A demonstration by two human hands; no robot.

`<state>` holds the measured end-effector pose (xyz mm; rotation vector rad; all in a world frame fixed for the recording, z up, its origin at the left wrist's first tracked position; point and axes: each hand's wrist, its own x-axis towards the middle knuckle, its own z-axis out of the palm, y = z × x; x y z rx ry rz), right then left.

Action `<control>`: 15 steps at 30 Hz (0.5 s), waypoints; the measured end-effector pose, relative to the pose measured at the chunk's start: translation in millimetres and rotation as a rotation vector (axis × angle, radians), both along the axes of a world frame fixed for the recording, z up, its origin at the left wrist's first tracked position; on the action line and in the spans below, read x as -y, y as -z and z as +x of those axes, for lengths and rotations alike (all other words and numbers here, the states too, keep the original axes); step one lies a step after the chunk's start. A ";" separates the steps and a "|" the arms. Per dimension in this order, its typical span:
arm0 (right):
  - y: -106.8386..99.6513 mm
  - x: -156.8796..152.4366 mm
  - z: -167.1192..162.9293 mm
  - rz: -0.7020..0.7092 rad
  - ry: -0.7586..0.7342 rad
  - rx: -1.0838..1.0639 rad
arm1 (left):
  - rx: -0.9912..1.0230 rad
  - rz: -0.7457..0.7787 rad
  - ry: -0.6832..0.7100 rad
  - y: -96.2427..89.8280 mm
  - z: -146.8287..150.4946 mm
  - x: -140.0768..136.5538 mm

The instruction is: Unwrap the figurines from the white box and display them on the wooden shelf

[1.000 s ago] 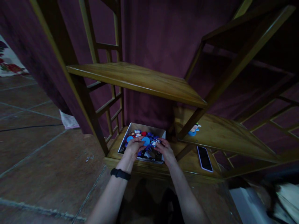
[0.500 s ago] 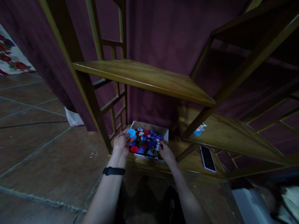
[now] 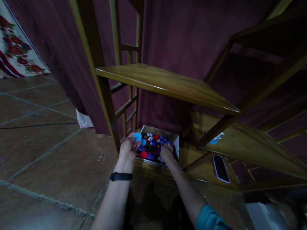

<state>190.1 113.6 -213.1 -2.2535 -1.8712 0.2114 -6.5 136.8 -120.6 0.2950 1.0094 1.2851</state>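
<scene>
My left hand (image 3: 128, 147) is closed on a light-blue disc (image 3: 137, 137), pinched at its edge above the box's left side. A white-walled cardboard box (image 3: 176, 147) stands on the low shelf in front of me. Inside lie many small figures with round bases in purple (image 3: 150, 156), red (image 3: 144, 154), black and blue. My right hand (image 3: 166, 152) reaches down into the right half of the box. Its fingers look apart and touch the pile, though the tips are partly lost among the figures.
A wooden rack surrounds the box, with a shelf board (image 3: 165, 86) above it and a post (image 3: 105, 105) at left. To the right lie a phone (image 3: 221, 169) and a small blue-based figure (image 3: 216, 139) on a higher board. A purple curtain (image 3: 172, 41) hangs behind.
My right hand has moved left and deeper over the pile. My left hand still holds the blue disc. The whole view has shifted, so the rack appears further right.
</scene>
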 end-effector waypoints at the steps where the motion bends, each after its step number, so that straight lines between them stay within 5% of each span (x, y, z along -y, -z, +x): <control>1: 0.5 -0.6 -0.6 -0.006 0.018 0.000 | 0.002 0.003 -0.004 0.5 -1.3 -0.6; 6: 3.8 -0.8 11.0 0.046 0.045 -0.152 | 0.023 0.006 0.002 0.4 -1.9 -2.3; 11: 10.3 3.5 28.6 0.190 0.096 -0.520 | 0.044 -0.013 0.010 -4.4 4.3 0.2; 15: 10.5 9.6 40.1 0.239 0.193 -0.539 | 0.062 -0.020 0.014 -6.2 7.5 0.6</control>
